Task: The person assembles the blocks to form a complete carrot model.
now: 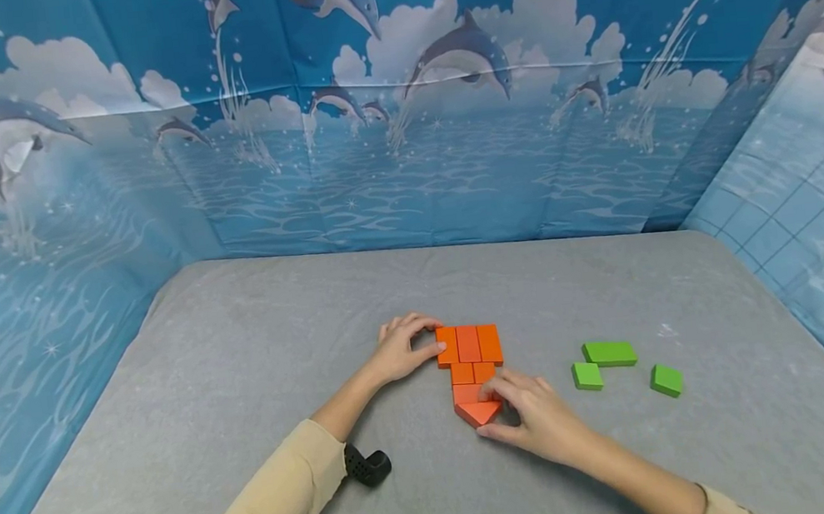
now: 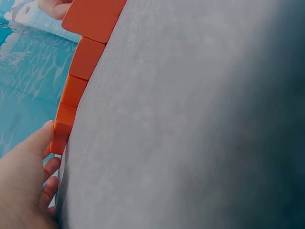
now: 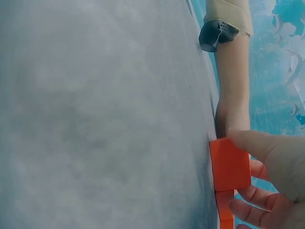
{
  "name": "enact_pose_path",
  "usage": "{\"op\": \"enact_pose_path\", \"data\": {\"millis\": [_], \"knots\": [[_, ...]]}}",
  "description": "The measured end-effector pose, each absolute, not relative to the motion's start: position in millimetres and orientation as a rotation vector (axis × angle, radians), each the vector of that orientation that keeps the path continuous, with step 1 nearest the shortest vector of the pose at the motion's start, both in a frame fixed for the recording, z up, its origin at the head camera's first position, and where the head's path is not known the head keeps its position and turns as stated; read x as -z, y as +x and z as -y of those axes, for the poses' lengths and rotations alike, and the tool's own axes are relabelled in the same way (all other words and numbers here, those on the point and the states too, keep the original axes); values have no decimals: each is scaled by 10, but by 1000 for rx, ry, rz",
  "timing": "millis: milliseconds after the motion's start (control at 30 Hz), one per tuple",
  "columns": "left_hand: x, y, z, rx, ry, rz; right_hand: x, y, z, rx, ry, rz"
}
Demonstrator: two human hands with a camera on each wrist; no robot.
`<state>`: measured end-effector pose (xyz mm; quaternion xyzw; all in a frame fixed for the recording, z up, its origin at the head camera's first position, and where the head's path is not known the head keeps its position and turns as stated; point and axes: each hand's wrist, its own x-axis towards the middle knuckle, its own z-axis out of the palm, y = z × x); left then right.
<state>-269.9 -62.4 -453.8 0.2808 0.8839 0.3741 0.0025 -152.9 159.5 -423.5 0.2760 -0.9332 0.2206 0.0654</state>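
Several orange blocks lie flat against each other: three upright rectangles in the far row, with an orange rectangular block [image 1: 447, 345] at its left end, then two small orange squares [image 1: 462, 373], an orange bar [image 1: 464, 393], and an orange triangular block [image 1: 478, 412] pointing toward me. My left hand [image 1: 401, 349] touches the far-left rectangle with thumb at its left side and index finger near its far corner. The right hand [image 1: 537, 413] pinches the triangle, thumb by its near point and fingers curled over the bar's right end. In the right wrist view, the right thumb [image 3: 257, 142] lies along an orange face.
To the right lie three green blocks: a long one [image 1: 609, 353], a small one [image 1: 587, 376] touching or close to it, and another [image 1: 666, 379] farther right. Grey cloth covers the table [image 1: 274, 305]. A dolphin-print curtain [image 1: 373, 169] surrounds its far side and both flanks.
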Motion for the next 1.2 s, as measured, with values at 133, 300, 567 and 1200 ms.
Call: {"op": "enact_pose_path", "data": {"millis": [133, 300, 567, 1200], "knots": [[4537, -2700, 625, -1175, 881, -2779, 4230, -1527, -1595, -659, 833, 2806], [4527, -2699, 628, -1216, 870, -2759, 4220, -1521, -1585, -647, 818, 2818], [4433, -2605, 603, -1306, 781, -2746, 4221, -1517, -1577, -656, 799, 2843], [4587, -2268, 540, -1150, 905, -2966, 4226, -1526, -1601, -747, 838, 2831]]}}
